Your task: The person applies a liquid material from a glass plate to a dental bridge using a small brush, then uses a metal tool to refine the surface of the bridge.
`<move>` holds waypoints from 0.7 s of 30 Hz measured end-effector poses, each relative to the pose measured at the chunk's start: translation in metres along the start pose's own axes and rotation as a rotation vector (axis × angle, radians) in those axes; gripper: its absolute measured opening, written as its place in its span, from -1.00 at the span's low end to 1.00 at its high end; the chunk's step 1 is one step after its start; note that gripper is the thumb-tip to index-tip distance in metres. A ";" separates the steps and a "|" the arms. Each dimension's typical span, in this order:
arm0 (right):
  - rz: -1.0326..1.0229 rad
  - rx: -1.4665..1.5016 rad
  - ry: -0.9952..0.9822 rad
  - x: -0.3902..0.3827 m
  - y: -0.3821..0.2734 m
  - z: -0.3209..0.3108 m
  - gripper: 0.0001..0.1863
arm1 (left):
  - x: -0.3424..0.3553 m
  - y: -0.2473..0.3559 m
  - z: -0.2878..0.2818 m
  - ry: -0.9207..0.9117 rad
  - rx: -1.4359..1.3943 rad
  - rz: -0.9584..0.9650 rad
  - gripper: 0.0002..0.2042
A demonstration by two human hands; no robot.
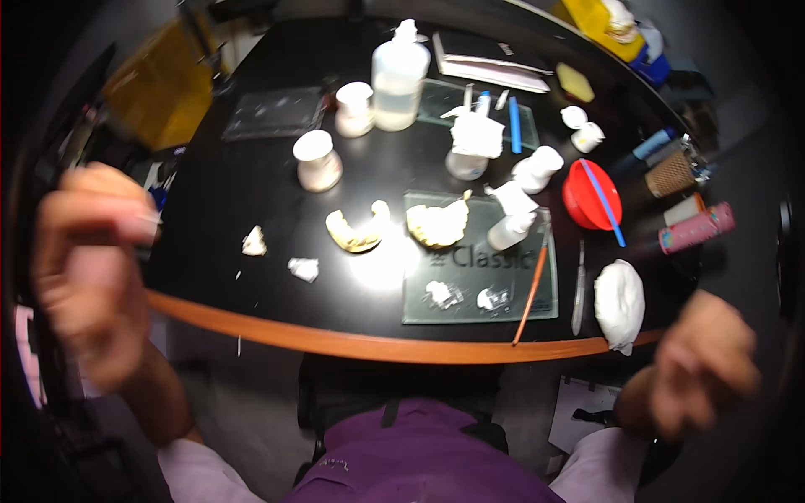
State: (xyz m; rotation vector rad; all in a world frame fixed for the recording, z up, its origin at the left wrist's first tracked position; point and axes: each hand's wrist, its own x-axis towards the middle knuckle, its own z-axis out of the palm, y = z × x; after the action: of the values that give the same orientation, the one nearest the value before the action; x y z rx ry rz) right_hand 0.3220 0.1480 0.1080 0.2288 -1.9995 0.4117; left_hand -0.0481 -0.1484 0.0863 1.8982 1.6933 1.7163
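My left hand (92, 277) is raised beside the desk's left side, fingers curled and blurred; whether it holds anything is unclear. My right hand (696, 365) is off the front-right edge, also blurred and bent, near a white wrapped lump (619, 303). Between them on the black desk (218, 268) lie a cream dental-arch cast (356, 239) and another cast (432, 225) on a glass slab (478, 277). The slab also carries two white powdery blobs (440, 293), a white bottle (509, 230) and a thin orange brush (530, 293). A metal spatula (579, 293) lies beside it.
Behind stand a clear bottle (398, 88), two jars (317, 163), white containers (537, 168) and a red bowl (587, 201) with a blue stick. Pink and blue cylinders (696, 226) line the right. Dark trays (272, 113) and yellow objects (159, 88) are farther off.
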 end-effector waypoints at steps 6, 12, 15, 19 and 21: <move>0.277 -0.285 -0.835 -0.064 0.069 0.040 -0.65 | 0.029 -0.057 0.091 -0.348 0.490 -0.026 -0.51; 0.127 -0.335 -0.877 -0.061 0.079 0.045 -0.83 | 0.046 -0.086 0.094 -0.596 0.473 -0.128 -0.45; 0.070 -0.324 -0.871 -0.059 0.080 0.036 -0.79 | 0.051 -0.086 0.096 -0.677 0.449 -0.151 -0.46; 0.245 -0.161 -0.210 -0.067 0.097 0.012 -0.78 | 0.052 -0.083 0.097 -0.716 0.433 -0.187 -0.43; 0.469 -0.192 0.033 -0.073 0.112 0.001 -0.84 | 0.053 -0.079 0.097 -0.716 0.427 -0.168 -0.42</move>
State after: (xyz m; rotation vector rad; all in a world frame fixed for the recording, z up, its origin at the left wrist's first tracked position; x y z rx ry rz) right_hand 0.3164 0.2499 0.0217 -0.3721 -2.0368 0.5078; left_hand -0.0402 -0.0241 0.0329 2.0769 1.8922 0.5125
